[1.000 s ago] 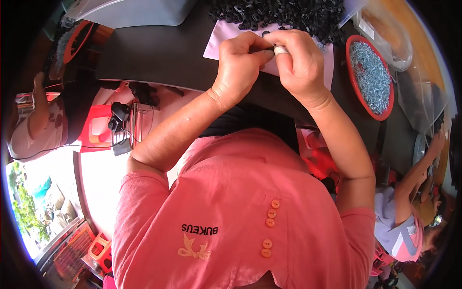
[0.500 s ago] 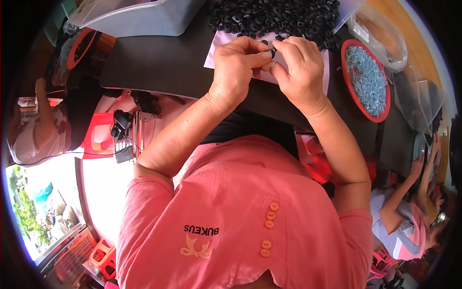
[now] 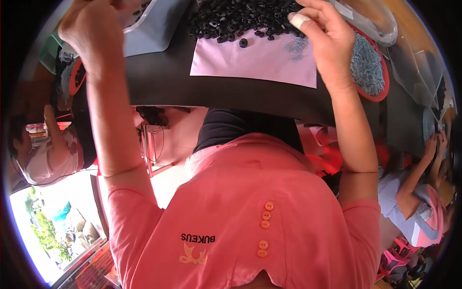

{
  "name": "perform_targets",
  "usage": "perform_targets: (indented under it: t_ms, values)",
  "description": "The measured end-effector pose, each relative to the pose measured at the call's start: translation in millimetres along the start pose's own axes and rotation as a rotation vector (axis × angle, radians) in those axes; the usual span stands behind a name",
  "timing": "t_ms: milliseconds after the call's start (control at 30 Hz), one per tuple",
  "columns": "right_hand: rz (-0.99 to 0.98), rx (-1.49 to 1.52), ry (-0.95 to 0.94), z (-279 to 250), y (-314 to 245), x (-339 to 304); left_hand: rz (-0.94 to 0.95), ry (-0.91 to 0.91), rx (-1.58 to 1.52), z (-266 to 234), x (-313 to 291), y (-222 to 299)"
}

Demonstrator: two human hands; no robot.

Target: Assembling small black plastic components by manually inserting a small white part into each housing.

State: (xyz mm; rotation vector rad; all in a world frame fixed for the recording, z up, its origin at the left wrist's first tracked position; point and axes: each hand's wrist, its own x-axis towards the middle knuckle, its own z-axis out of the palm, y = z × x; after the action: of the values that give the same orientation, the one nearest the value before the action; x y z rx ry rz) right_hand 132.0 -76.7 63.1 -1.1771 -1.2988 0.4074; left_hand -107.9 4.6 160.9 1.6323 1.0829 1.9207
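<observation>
My left hand (image 3: 94, 36) reaches over the grey plastic bin (image 3: 161, 29) at the far left; its fingers are blurred and partly cut off by the upper edge. My right hand (image 3: 332, 43) is at the right end of a heap of small black plastic parts (image 3: 236, 19), thumb and fingers apart, with a pale wrap on the thumb. Under the heap's near edge lies a pink sheet (image 3: 240, 60). A single round black part (image 3: 243, 43) rests on it, and a small scatter of tiny silvery pieces (image 3: 295, 46) lies beside my right hand.
At the right stands a red bowl (image 3: 383, 82) filled with tiny silvery pieces (image 3: 366, 67). Clear plastic bags (image 3: 380, 24) lie behind it. The dark table's front edge (image 3: 216, 107) runs before me. Other people (image 3: 409, 207) sit at both sides.
My hands, together over the pink sheet around a small black part before, have parted. The left has swung to the grey bin, the right to the heap. The sheet now shows more.
</observation>
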Motion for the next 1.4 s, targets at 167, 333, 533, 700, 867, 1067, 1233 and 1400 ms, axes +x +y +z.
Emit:
perform_targets:
  t_ms: [167,333,533,700,867,1067,1233,1400]
  values:
    - [0.03,0.057,0.109,-27,20,0,0.923,-0.103,0.62,15,10,-48]
    - [0.086,0.139,0.066,-33,29,0,0.619,-0.724,0.23,75,-93,-80]
    - [0.082,0.167,0.052,-36,42,-3,0.615,-0.933,0.44,122,-137,-109]
    - [0.104,0.135,0.011,-39,48,-4,0.603,-0.905,0.446,124,-138,-121]
    - [0.188,0.038,-0.075,-38,54,-4,0.501,-0.835,0.265,112,-136,-106]
    - [0.247,0.217,-0.222,-18,37,-8,0.378,-0.758,0.12,102,-125,-83]
    - [0.177,0.155,-0.068,-16,41,-7,0.059,-0.857,0.0,71,-95,-83]
    - [0.174,0.167,-0.162,-26,50,-7,0.118,-0.787,0.259,36,-87,-126]
